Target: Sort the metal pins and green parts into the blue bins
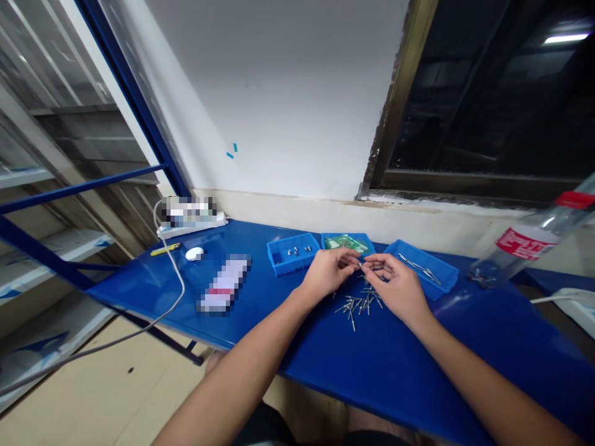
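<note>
My left hand point(331, 271) and my right hand point(393, 284) meet fingertip to fingertip, pinching a small metal piece point(360, 264) between them. Below them a loose pile of thin metal rivets point(360, 305) lies on the blue table point(325, 359). Behind my left hand stands a blue bin point(292, 265) with several small metal parts. The middle bin point(367, 238), just beyond my fingers, has green and silvery contents. Beyond my right hand, a third blue bin point(444, 286) holds a few long thin metal rods point(418, 266).
A clear bottle with a red cap point(574, 199) leans at the right. To the left lie a blurred flat object point(225, 284), a white round object point(194, 253), a yellow cutter point(165, 249) and a power strip point(193, 228), with a grey cable point(179, 297) crossing the table edge.
</note>
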{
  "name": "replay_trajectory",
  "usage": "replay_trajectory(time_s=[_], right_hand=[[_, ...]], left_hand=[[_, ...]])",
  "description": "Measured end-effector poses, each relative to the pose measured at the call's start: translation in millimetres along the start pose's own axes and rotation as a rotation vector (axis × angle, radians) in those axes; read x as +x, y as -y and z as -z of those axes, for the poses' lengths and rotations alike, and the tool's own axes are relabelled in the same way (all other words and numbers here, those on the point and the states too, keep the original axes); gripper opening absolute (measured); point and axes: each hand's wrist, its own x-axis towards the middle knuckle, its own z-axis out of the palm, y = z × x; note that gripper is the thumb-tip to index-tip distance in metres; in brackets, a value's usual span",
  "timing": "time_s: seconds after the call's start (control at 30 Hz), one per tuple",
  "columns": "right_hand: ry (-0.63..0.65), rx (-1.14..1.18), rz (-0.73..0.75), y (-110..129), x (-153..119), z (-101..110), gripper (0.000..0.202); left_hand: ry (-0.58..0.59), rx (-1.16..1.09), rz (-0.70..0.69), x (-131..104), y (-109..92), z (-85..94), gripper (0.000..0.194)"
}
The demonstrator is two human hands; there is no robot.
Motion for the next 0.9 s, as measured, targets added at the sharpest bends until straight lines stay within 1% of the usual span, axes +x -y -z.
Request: replay_trajectory(time_s=[0.07, 0.1, 0.13, 0.2, 0.27, 0.3, 0.37, 0.43, 0.53, 0.67, 0.77, 0.9], right_hand=[[0.014, -0.028, 0.012, 0.6, -0.3, -0.3, 0.031], [0.026, -0.048, 0.028, 1.4, -0.4, -0.1, 0.031], [0.038, -0.067, 0.049, 2.5, -0.5, 0.2, 0.029], [0.046, -0.096, 0.082, 4.5, -0.5, 1.2, 0.026], [0.026, -0.104, 0.091, 5.2, -0.1, 2.6, 0.024], [0.008, -0.104, 0.089, 4.8, 0.3, 3.2, 0.024], [-0.014, -0.099, 0.090, 3.2, 1.2, 4.2, 0.024], [-0.003, -0.092, 0.102, 1.7, 1.8, 4.6, 0.022], [0.028, -0.082, 0.138, 2.1, 2.0, 4.5, 0.018], [0.021, -0.083, 0.172, 5.9, 1.3, 3.7, 0.018], [0.021, -0.047, 0.150, 6.3, 0.6, 2.7, 0.021], [0.009, 0.021, 0.039, 3.1, -0.9, 0.9, 0.027]], left_hand=[[-0.002, -0.029, -0.013, -0.2, 0.1, -0.5, 0.035], [0.003, -0.033, -0.019, -0.3, -0.2, -0.5, 0.036], [0.009, -0.028, -0.022, -0.5, -0.9, -0.3, 0.034], [0.014, -0.001, -0.013, -1.0, -3.5, 0.7, 0.025], [0.025, 0.046, -0.002, -1.8, -7.3, 2.4, 0.015], [0.038, 0.078, -0.002, -2.3, -9.4, 3.3, 0.017], [0.084, 0.138, -0.015, -3.0, -13.0, 5.0, 0.028], [0.131, 0.169, -0.035, -3.3, -14.9, 6.1, 0.036], [0.157, 0.158, -0.031, -3.0, -14.3, 6.1, 0.035], [0.139, 0.152, 0.016, -2.9, -10.9, 4.7, 0.031], [0.109, 0.131, 0.048, -3.3, -8.0, 3.2, 0.027], [0.096, 0.064, 0.066, -2.7, -4.0, 1.0, 0.021]])
